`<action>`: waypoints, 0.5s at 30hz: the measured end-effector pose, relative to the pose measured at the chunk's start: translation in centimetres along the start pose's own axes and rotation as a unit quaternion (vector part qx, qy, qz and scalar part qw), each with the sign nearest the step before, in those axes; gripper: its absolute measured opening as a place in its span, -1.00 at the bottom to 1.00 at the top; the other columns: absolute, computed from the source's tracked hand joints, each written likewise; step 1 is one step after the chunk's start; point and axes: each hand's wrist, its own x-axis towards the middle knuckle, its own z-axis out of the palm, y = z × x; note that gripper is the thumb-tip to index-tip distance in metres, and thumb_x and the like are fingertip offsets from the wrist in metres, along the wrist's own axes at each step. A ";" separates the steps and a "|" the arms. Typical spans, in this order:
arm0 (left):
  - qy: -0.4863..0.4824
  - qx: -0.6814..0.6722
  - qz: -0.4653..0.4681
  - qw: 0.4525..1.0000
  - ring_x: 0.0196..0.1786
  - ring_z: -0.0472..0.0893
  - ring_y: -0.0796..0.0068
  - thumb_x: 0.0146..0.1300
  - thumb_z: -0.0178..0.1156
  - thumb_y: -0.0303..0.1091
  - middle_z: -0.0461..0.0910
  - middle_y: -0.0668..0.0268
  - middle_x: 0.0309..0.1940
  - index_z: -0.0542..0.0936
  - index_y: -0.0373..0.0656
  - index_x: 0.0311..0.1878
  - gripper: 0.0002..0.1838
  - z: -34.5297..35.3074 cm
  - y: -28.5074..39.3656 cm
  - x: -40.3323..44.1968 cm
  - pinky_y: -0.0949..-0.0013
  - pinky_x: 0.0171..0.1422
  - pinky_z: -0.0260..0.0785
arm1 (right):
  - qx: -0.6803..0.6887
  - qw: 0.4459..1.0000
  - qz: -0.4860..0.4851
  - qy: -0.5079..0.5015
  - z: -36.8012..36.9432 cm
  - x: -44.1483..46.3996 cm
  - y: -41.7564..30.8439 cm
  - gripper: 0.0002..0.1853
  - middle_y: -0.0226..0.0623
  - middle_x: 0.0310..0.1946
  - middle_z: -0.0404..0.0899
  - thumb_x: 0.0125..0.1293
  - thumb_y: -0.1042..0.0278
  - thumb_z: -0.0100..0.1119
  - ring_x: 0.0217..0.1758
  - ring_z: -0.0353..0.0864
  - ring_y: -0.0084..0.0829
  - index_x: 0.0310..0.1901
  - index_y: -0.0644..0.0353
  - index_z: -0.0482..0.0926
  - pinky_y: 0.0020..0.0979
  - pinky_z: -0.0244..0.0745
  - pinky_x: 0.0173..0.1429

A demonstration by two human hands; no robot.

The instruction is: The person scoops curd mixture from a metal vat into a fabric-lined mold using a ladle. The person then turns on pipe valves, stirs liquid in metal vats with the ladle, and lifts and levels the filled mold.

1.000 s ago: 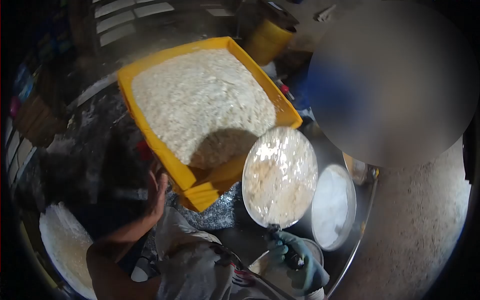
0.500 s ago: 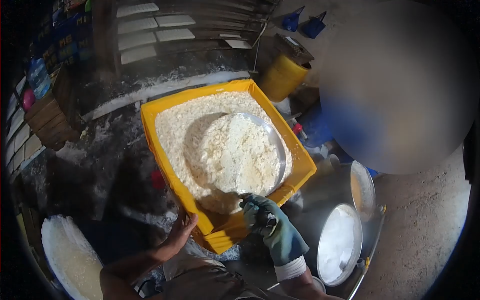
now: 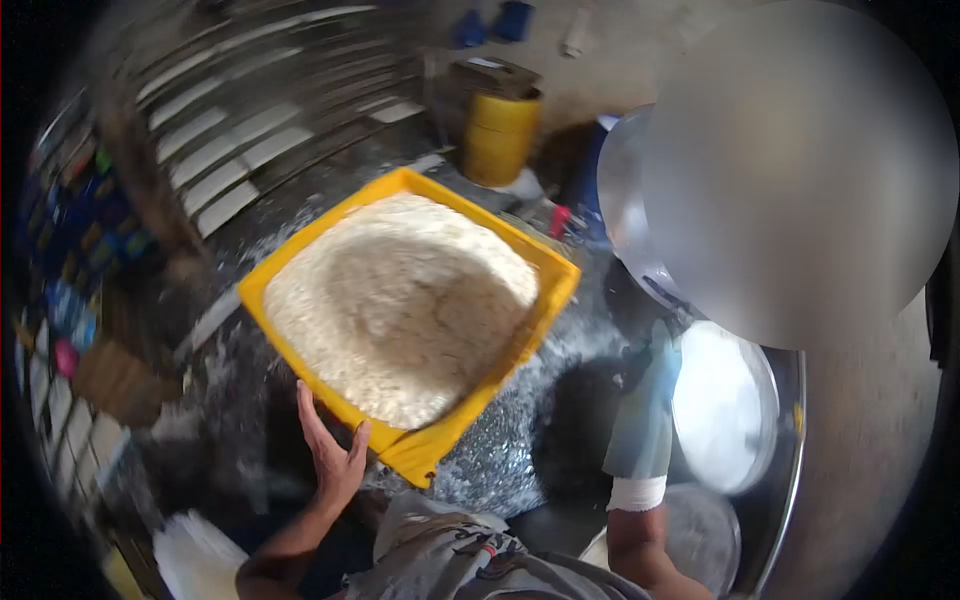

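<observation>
Head view gives us, largest first, a dark ground [image 3: 590,340] smeared with white and shiny in places; a foot set down carelessly there could slip, if the gloss is wet. Over it, before us, we see the yellow box [image 3: 425,452], cloth-like where its near corner folds, and inside it a white lumpy mass [image 3: 390,310] crossed by a broad shadow, so we cannot judge how deep the middle dips. Should the box be tilted toward us, that mass could slump over the near edge. To the right, apart from the box, the metal dish [image 3: 625,200] stands tipped up, its far part lost behind blurring; we cannot tell whether it carries anything, but a load in it could spill onto the ground if the wrist rolled. Just below it lies the white-filled basin [image 3: 767,420], whose rim a low swing could knock, mixing or scattering the contents. Next come our hands: the gloved right hand [image 3: 655,365] seems closed on the dish's grip, though motion blur veils the fingers, while the bare left hand [image 3: 335,465] spreads flat against the box's near left side, clasping nothing; a hard push from it could shift the box. Smallest is the dark handle [image 3: 682,316], which might twist if the glove is slick.
</observation>
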 end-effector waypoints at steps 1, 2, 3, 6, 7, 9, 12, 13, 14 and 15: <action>-0.008 -0.029 0.035 0.999 0.66 0.10 -0.21 0.37 0.35 -0.27 0.02 -0.23 0.64 -0.09 -0.41 0.67 0.02 0.5 1.3 0.6 -0.08 0.74 -0.07 | -0.032 0.998 0.050 0.007 -3.3 -1.5 -1.3 -0.85 -0.42 -0.45 0.53 0.46 0.36 0.26 -0.56 0.49 -0.51 -0.01 0.08 0.54 -0.41 0.45 -0.51; -0.031 -0.039 0.086 0.995 0.65 0.14 -0.18 0.37 0.32 -0.32 0.03 -0.22 0.64 -0.06 -0.40 0.66 -0.02 0.9 3.3 1.1 -0.07 0.71 -0.01 | -0.059 0.993 0.103 0.013 -6.6 -3.2 -2.2 -0.87 -0.44 -0.45 0.52 0.47 0.38 0.25 -0.56 0.49 -0.52 -0.02 0.06 0.55 -0.42 0.46 -0.49; -0.054 -0.051 0.136 0.988 0.63 0.17 -0.16 0.38 0.29 -0.36 0.03 -0.21 0.64 -0.04 -0.39 0.65 -0.06 1.8 5.4 1.5 -0.06 0.69 0.05 | -0.047 0.993 0.096 0.052 -10.3 -4.2 -1.5 -0.87 -0.44 -0.45 0.52 0.47 0.38 0.25 -0.56 0.49 -0.52 -0.02 0.06 0.55 -0.42 0.46 -0.49; -0.179 -0.166 0.207 0.947 0.52 0.36 -0.06 0.38 0.22 -0.45 0.06 -0.14 0.65 0.03 -0.34 0.64 -0.14 7.4 10.7 2.1 0.00 0.59 0.23 | -0.065 0.956 0.172 0.227 -20.9 -8.6 0.6 -0.88 -0.42 -0.46 0.50 0.42 0.37 0.28 -0.57 0.49 -0.52 -0.10 0.02 0.52 -0.40 0.44 -0.52; -0.226 -0.168 0.231 0.931 0.52 0.36 -0.06 0.38 0.22 -0.45 0.06 -0.14 0.65 0.03 -0.34 0.64 -0.14 9.7 12.3 1.8 0.00 0.59 0.23 | -0.048 0.945 0.167 0.278 -24.9 -10.9 1.3 -0.88 -0.42 -0.46 0.50 0.42 0.37 0.28 -0.57 0.49 -0.52 -0.10 0.02 0.52 -0.40 0.44 -0.52; -0.353 -0.205 0.188 0.894 0.38 0.50 0.06 0.37 0.20 -0.48 0.07 -0.06 0.65 0.07 -0.30 0.64 -0.17 15.1 15.5 0.4 0.07 0.49 0.34 | -0.009 0.891 0.296 0.344 -33.8 -15.5 4.9 -0.88 -0.44 -0.51 0.47 0.41 0.35 0.29 -0.62 0.46 -0.50 -0.13 -0.01 0.51 -0.38 0.41 -0.56; -0.493 -0.199 0.175 0.829 0.33 0.55 0.15 0.43 0.23 -0.46 0.07 -0.01 0.66 0.14 -0.27 0.64 -0.23 24.4 20.8 -2.7 0.15 0.44 0.39 | 0.041 0.837 0.283 0.466 -43.5 -24.7 9.0 -0.83 -0.43 -0.51 0.47 0.47 0.32 0.24 -0.57 0.52 -0.51 0.02 0.06 0.56 -0.39 0.44 -0.51; -0.532 -0.187 0.150 0.812 0.34 0.54 0.17 0.46 0.26 -0.43 0.06 -0.01 0.66 0.16 -0.26 0.64 -0.24 27.9 22.6 -4.7 0.18 0.43 0.40 | 0.060 0.816 0.291 0.496 -46.1 -27.0 10.0 -0.83 -0.43 -0.51 0.47 0.47 0.32 0.24 -0.57 0.52 -0.51 0.02 0.06 0.56 -0.39 0.44 -0.51; -0.564 -0.145 0.185 0.792 0.35 0.54 0.17 0.48 0.27 -0.39 0.06 -0.01 0.66 0.17 -0.24 0.64 -0.24 31.8 23.7 -6.5 0.17 0.42 0.41 | 0.008 0.752 0.324 0.574 -48.6 -28.9 11.1 -0.89 -0.46 -0.56 0.44 0.45 0.29 0.23 -0.63 0.47 -0.49 -0.06 0.01 0.56 -0.35 0.40 -0.56; -0.593 -0.105 0.222 0.767 0.37 0.53 0.18 0.50 0.29 -0.35 0.06 -0.01 0.66 0.17 -0.23 0.64 -0.24 36.0 24.6 -8.1 0.17 0.41 0.43 | -0.044 0.677 0.359 0.640 -49.9 -31.1 12.0 -0.93 -0.48 -0.62 0.41 0.44 0.25 0.22 -0.68 0.41 -0.46 -0.14 -0.03 0.57 -0.32 0.35 -0.61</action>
